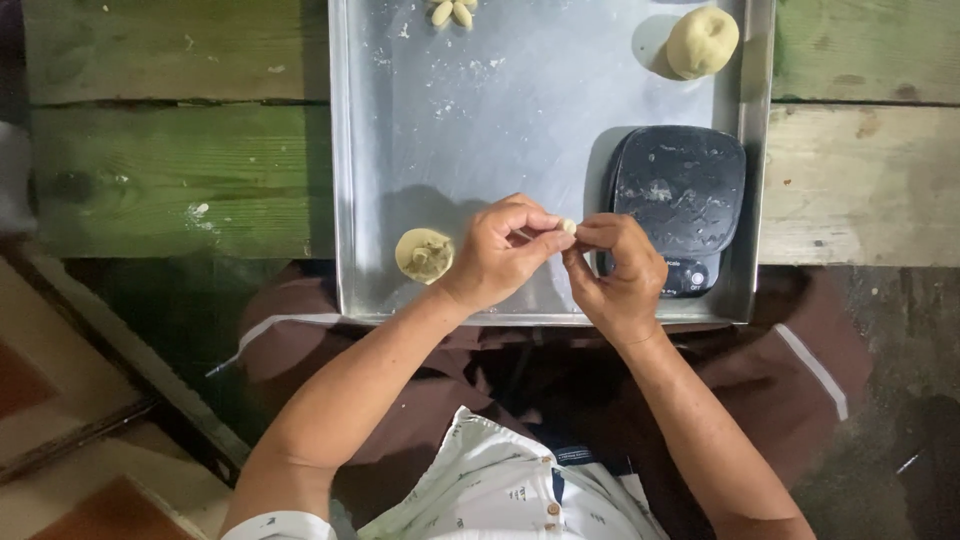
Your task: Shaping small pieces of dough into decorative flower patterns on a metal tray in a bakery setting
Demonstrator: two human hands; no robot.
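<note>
- The left hand (497, 250) and the right hand (622, 275) meet over the near edge of a metal tray (520, 110), fingertips pinched together on a small pale dough bit (568, 226) held between them.
- At nine o'clock from the hands, a flattened dough disc (424, 255) lies on the tray, just beside the left hand.
- At three o'clock, a black kitchen scale (680, 200), dusted with flour, touches the tray's right wall; its markings are too small to tell.
- At one o'clock, a round dough ball (702, 41) sits in the far right corner.
- At twelve o'clock, small shaped dough pieces (452, 11) lie at the far edge.
- The tray rests on weathered, green-stained wooden planks (180, 150).
</note>
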